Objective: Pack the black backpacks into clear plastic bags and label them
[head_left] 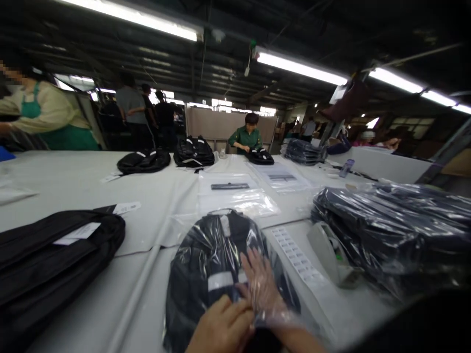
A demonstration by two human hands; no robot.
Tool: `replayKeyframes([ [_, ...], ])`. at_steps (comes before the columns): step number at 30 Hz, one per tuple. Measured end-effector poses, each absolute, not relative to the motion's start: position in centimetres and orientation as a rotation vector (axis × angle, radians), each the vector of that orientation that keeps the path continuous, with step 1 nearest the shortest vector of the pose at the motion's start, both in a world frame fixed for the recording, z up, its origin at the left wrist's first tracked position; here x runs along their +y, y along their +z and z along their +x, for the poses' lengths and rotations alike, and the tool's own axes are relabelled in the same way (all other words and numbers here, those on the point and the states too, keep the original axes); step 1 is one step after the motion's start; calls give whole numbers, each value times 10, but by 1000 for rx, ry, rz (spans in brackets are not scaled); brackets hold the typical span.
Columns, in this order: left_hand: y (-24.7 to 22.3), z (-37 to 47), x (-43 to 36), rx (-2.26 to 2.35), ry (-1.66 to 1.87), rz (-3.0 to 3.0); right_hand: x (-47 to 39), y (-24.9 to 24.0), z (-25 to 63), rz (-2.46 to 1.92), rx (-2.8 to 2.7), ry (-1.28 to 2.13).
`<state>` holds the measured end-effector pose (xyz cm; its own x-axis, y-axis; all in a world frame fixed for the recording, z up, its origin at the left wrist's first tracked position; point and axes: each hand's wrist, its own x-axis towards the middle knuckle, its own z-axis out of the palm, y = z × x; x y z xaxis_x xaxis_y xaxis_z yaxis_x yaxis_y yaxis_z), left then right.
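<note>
Seemingly for steadying, the right hand presses with wide fingers inside the clear bag, over the black backpack on the surface, while the left hand, curled narrow, appears to hold the plastic at the backpack's near end.

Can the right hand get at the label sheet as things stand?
Probably not directly: the right hand looks inside the clear bag, though the label sheet lies close by.
</note>
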<state>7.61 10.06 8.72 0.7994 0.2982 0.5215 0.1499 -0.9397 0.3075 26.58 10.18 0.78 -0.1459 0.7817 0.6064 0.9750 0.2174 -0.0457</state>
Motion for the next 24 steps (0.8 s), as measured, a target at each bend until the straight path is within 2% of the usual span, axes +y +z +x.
replayKeyframes([
  [4, 96, 74, 89, 526, 682, 2607, -23, 25, 296, -1635, -1920, -372],
  [7, 102, 73, 84, 551, 609, 2630, -69, 29, 314, -1705, -1812, -333],
  [11, 104, 74, 66, 727, 556, 2832, -70, 15, 314, -1511, -2065, -317],
  [14, 94, 77, 47, 903, 546, 2961, -53, 2, 311, -1486, -2129, -471],
  [18, 61, 72, 29, 1068, 451, 3111, -50, -5, 313, -1553, -2025, -711],
  [22, 27, 50, 17, 948, 583, 3196, -78, -2, 323, -1401, -2054, -693],
  [24, 19, 37, 13, 987, 647, 3188, -87, 2, 330, -1509, -1897, -773],
])
